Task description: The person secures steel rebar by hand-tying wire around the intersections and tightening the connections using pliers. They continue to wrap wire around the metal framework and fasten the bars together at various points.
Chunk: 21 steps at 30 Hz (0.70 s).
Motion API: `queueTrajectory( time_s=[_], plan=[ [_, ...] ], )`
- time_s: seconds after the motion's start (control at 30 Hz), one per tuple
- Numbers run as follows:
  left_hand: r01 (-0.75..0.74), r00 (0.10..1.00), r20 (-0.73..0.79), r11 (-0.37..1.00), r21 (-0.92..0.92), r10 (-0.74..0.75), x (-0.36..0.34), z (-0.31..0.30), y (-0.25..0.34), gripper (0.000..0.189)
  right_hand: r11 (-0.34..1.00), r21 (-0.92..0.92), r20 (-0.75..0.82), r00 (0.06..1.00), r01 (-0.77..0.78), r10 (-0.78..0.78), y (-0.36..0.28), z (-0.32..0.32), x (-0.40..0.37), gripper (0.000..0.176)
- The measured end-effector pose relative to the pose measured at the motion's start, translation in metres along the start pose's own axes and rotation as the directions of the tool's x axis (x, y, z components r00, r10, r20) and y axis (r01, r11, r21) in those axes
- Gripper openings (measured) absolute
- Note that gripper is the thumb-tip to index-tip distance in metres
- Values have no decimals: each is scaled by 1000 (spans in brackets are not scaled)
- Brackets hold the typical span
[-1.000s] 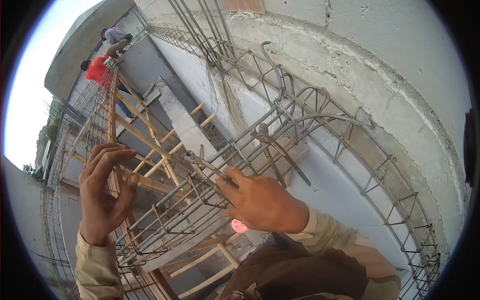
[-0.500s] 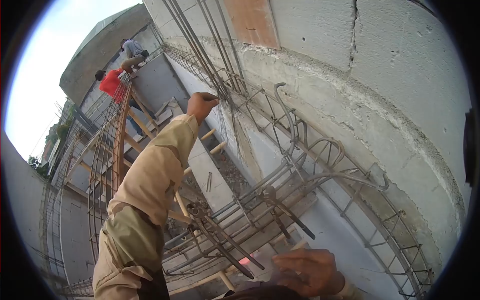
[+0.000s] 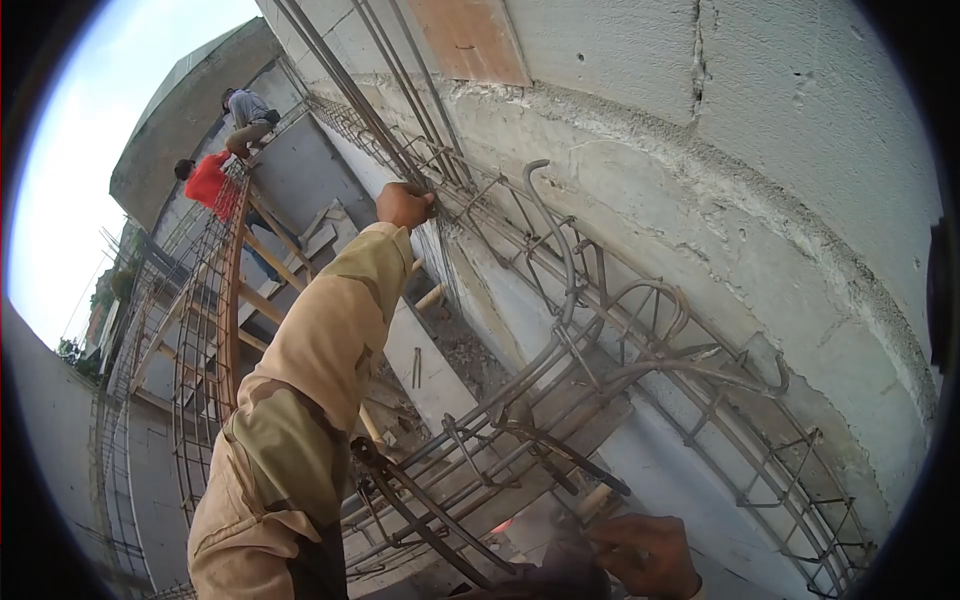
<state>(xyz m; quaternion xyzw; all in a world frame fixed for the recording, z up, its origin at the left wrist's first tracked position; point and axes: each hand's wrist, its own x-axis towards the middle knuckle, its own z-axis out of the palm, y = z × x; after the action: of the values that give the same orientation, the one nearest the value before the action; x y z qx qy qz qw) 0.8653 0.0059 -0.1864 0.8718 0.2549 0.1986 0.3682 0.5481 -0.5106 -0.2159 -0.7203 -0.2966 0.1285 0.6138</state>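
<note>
Grey block wall (image 3: pixel 800 160) curving along the right, joints cracked, face pitted; below it a crumbly mortar ledge (image 3: pixel 640 125) over smoother render. Reddish-brown panel (image 3: pixel 468 42) set flat high up. Upright steel bars (image 3: pixel 390 75) rise in a loose bundle. A rebar cage (image 3: pixel 530 375), long rods with bent stirrups, crosses mid-view; hooked bar ends crowd its junction with a second cage (image 3: pixel 735 440) following the wall. Further off, two people, one in a red top (image 3: pixel 207 182), one in grey (image 3: pixel 248 112).

Thin wires (image 3: pixel 447 265), fine and dark, hang in a slack strand by the foot of the uprights.

Left hand (image 3: pixel 404 205): arm at full reach, tan and camouflage sleeve (image 3: pixel 300 390). Fingers curled in, tips close together at the top of the wires; whether a strand is pinched, cannot tell.

Right hand (image 3: pixel 650 555): low, near the lower edge, blurred. Fingers bent, narrow spread; cannot tell if anything is held.

Two long-handled steel pincers on the cage: one pair (image 3: pixel 388 485) beside the sleeve, the other (image 3: pixel 565 443) above the right hand.
</note>
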Motion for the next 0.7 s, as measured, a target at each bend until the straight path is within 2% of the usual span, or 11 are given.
queueTrajectory(
  time_s=[0.03,0.1,0.13,0.2,0.23,0.3,0.43,0.53,0.6,0.63,0.7],
  plan=[
    [1,1000,1,1000,0,-1,3,-4,-3,16,1000,-12,13,1000,21,-21,4,0,0,21],
    [-294,955,113,920,258,274,9,-11,-13,18,999,-23,29,999,40,-39,6,-2,0,22],
    [-293,956,113,921,258,272,13,-11,-18,18,999,-31,52,999,18,-17,6,-3,1,22],
    [-207,961,197,978,39,196,17,-10,-21,24,999,-39,74,997,0,3,7,-3,2,22],
    [-206,962,194,978,40,195,16,-8,-21,24,999,-28,85,996,-15,17,8,-3,2,22],
    [35,989,145,966,-258,3,9,-2,-16,34,1000,-17,97,995,-24,26,10,-2,3,22],
    [98,985,164,941,-323,-46,5,-6,-10,42,998,22,114,991,-67,64,14,0,3,23],
    [51,990,141,962,-269,-14,16,-3,-18,43,997,36,127,990,-69,64,16,-2,3,23],
    [-103,993,42,986,-127,109,23,-2,-26,36,997,38,128,990,-65,60,17,-4,1,24],
    [-103,993,45,987,-127,109,25,-2,-28,36,996,42,127,989,-80,74,18,-5,-1,23],
    [-204,978,43,978,37,202,28,-2,-29,26,995,46,122,989,-93,86,19,-6,-1,23]
  ],
)
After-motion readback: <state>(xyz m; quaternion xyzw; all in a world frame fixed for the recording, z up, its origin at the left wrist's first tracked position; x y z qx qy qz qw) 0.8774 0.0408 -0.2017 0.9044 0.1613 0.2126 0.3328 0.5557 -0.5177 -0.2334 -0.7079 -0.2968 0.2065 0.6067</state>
